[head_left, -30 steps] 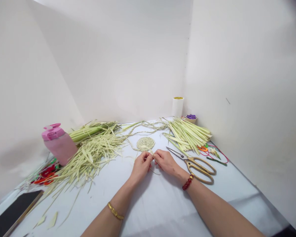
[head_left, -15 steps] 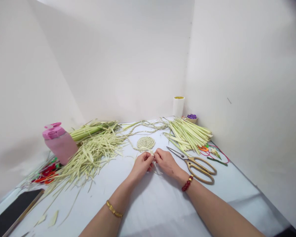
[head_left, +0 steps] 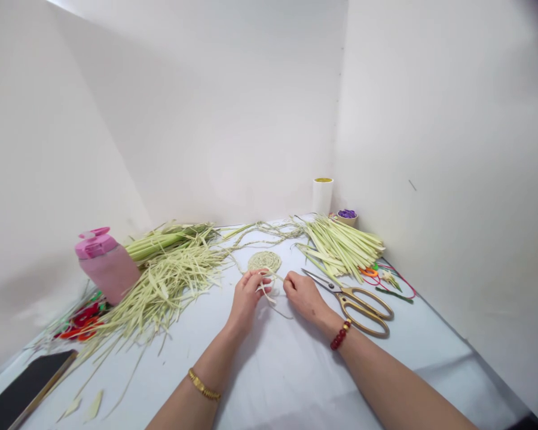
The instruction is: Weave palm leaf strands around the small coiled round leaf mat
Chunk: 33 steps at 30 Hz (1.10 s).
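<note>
In the head view, the worktop (head_left: 296,376) reaches back to a pale wall (head_left: 233,131), its right edge slanting beside another wall (head_left: 457,209); most room lies on the near side, below the hands. The left hand (head_left: 250,289) pinches pale strands (head_left: 271,300) with fingers partly spread, and the right hand (head_left: 299,294) curls tight on them, just before a coiled disc (head_left: 264,261). Scissors (head_left: 341,290) lie close on the right, below a stalk bundle (head_left: 347,245). Leftward, a shredded heap (head_left: 165,283), a pink bottle (head_left: 110,272) and a dark slab (head_left: 24,388) crowd the side.
</note>
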Tool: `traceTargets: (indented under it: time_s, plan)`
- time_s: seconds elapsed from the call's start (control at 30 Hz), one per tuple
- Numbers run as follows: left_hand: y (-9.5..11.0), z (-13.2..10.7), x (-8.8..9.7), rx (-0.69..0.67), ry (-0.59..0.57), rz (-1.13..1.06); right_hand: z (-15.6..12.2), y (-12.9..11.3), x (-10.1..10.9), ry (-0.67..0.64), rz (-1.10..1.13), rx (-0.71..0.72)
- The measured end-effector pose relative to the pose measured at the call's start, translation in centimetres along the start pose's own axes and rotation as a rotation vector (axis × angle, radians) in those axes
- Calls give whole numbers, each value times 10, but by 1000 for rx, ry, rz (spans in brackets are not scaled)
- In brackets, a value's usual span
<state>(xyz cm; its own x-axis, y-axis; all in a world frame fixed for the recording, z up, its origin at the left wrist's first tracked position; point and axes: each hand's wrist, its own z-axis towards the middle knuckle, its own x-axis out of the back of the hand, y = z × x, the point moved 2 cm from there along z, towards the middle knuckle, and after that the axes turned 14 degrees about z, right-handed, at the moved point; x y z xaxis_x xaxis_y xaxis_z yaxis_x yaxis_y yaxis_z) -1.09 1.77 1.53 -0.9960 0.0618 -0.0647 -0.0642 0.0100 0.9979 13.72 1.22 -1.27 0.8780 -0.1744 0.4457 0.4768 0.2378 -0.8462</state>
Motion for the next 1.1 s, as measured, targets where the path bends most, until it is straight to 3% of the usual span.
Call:
traceTargets:
  time_s: [0.17, 0.33, 0.57, 0.73, 0.97, 1.03, 1.1]
  plan:
    - [8, 3, 7, 10, 57, -202, 0, 0, 0, 8, 2, 8]
    - [11, 10, 20, 3, 193, -334, 1, -1, 4, 61, 52, -12]
    - [8, 17, 29, 46, 255, -358, 5, 9, 12, 156, 542, -279]
    - [9, 17, 28, 28, 208, -358, 10, 18, 17, 293, 728, -317]
    - [11, 14, 25, 10, 125, -305, 13, 24, 18, 371, 878, -310]
    - [13, 8, 20, 11, -17, -204, 14, 23, 20, 402, 929, -285]
    - [16, -2, 12, 50, -262, -52, 15, 21, 23, 405, 1010, -252]
